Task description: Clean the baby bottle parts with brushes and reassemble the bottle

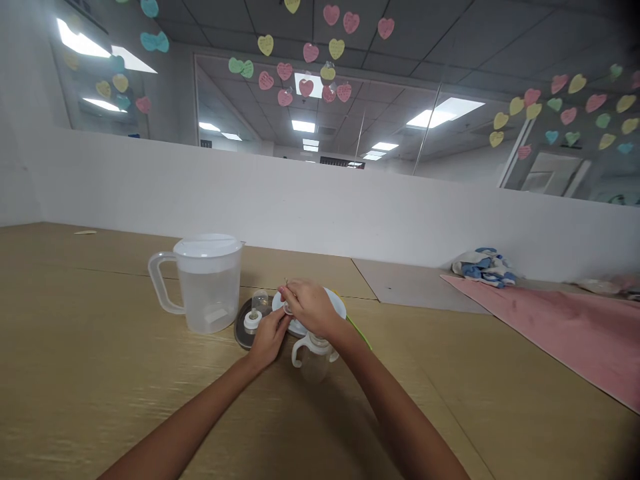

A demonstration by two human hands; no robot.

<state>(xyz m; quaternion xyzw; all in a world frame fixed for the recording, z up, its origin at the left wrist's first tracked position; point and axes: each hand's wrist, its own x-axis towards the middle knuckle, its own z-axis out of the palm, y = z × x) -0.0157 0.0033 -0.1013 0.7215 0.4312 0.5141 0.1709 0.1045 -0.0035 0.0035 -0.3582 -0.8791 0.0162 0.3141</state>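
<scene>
My left hand [270,340] and my right hand [311,305] meet over a white plate [336,305], fingers closed together. Between them shows the edge of a small, clear, round piece [288,308]; the fingers hide the rest. Below my right wrist stands a clear baby bottle [315,367] with a white two-handled grip around its neck. Left of my hands, a dark tray [241,335] bears a bottle teat in a white collar [253,321] and a clear dome cap [261,301].
A lidded plastic jug [210,293] stands to the left of the tray. Something green and thin [360,333] sticks out at the plate's right. Farther right lie a pink cloth [560,333] and a crumpled blue-and-white cloth [483,267]. A white wall [300,207] borders the table.
</scene>
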